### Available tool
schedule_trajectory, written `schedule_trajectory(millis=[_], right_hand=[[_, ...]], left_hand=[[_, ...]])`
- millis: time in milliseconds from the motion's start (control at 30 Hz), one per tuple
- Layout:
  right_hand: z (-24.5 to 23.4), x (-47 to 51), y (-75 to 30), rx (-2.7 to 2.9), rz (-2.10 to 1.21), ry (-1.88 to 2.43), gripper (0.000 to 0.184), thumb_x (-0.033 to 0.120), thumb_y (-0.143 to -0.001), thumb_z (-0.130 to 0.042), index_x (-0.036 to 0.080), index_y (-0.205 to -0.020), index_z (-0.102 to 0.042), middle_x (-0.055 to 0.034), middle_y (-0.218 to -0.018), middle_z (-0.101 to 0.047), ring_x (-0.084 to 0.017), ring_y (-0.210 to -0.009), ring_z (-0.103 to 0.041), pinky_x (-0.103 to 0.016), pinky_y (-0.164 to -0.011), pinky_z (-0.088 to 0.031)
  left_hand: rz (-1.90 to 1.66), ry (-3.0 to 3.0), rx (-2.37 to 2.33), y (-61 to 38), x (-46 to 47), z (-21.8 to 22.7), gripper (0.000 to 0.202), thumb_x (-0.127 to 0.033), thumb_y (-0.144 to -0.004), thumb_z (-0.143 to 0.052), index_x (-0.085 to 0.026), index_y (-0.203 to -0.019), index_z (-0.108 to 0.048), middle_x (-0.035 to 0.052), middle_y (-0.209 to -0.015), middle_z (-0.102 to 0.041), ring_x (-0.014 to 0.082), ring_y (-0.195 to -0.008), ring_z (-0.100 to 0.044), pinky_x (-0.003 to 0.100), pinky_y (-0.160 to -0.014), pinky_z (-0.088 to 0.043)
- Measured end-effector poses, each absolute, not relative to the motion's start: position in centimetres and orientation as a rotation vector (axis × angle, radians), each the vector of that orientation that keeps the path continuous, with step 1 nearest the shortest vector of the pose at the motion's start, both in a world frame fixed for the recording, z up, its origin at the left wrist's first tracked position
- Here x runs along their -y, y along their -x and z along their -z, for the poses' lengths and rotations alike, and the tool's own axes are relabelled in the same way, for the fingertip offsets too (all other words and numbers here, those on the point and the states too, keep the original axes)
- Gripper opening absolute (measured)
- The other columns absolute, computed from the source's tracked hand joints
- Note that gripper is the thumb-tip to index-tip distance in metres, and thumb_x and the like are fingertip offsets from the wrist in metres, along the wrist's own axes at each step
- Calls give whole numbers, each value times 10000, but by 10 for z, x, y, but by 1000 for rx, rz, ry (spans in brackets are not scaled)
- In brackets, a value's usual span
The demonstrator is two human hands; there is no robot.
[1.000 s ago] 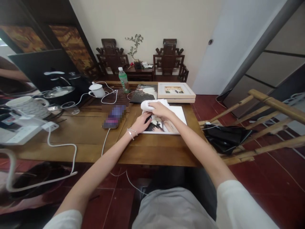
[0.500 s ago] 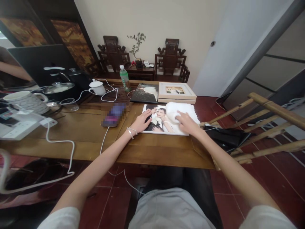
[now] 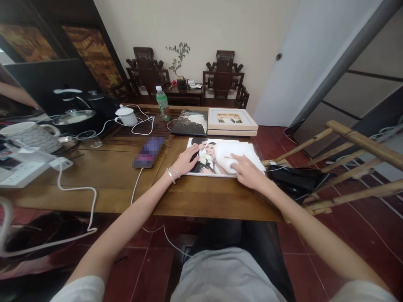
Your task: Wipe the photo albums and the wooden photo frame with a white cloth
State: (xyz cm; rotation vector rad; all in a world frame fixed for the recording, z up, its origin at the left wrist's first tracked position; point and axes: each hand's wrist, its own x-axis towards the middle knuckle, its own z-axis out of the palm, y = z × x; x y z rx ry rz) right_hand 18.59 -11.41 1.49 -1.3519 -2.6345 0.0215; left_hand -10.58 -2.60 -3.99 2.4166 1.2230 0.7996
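A person's left hand (image 3: 186, 161) and right hand (image 3: 250, 173) work at a mounted photo (image 3: 206, 164) that lies flat on the wooden tabletop (image 3: 201, 199), near its right end and directly in front of the wearer. The photo's long axis runs left to right, roughly along the near edge, and the heads of the pictured couple point to the far side. A folded white cloth (image 3: 247, 150) covers the right part of the photo, its ruffled right edge slanting toward the near right. The left grip is spread, fingers stretched over the photo's left part and thumb held apart (a bracelet (image 3: 172, 174) circles that wrist). The right grip rests on the near side of the cloth, index finger extended; whether the other fingers pinch the fabric, one cannot tell. By count: two hands, one cloth and one photo beneath them; just beyond, one dark photo (image 3: 190, 123) and, beside it, one white-matted picture frame (image 3: 232, 118) atop another pale layer. Farther left are one bottle (image 3: 163, 103), one phone (image 3: 148, 152) with its screen blurred, one lidded cup (image 3: 126, 116) and one large mug (image 3: 31, 136). Two dark chairs, one left (image 3: 145, 71) and one right (image 3: 225, 77), flank one potted plant (image 3: 180, 61) at the wall.
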Motion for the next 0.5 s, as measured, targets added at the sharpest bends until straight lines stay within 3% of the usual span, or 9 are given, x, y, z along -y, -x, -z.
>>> schedule_trajectory(millis=[100,233,400,500], right_hand=[[-21,72,-189,2639,-30,1386,421,11,-715,-455,120,-1058,-671,-223,-1362,-589,-331,-1303,-515,-502,-1068,-414],[-26,37,-191,2619,-48,1409,438,5,-696,-421,119,-1036,-674,-192,-1165,-666,-316,-1112,-600,-440,-951,-480],[-16,48,-190,2557,-21,1481,455,1,-742,-426,106,-1114,-665,-230,-1427,-542,-337,-1368,-458,-544,-1112,-360],[-7,86,-189,2556,-30,1437,445,-28,-713,-435,133,-1046,-684,-206,-1508,-486,-350,-1466,-342,-655,-1155,-252]], left_hand=[[-790,-2420,-1225,106,26,40,546,-437,-982,-402,-157,-1438,-511,121,-1568,-430,250,-1492,-333,451,-1240,-257],[-777,-2430,-1241,107,26,39,568,-444,-985,-401,-117,-1437,-510,150,-1566,-424,254,-1490,-337,431,-1246,-245],[-775,-2430,-1234,107,27,38,571,-447,-987,-388,-118,-1439,-508,147,-1570,-419,253,-1490,-338,435,-1244,-253],[-783,-2429,-1232,106,28,38,549,-438,-986,-390,-154,-1441,-506,122,-1574,-421,245,-1492,-336,453,-1241,-258]])
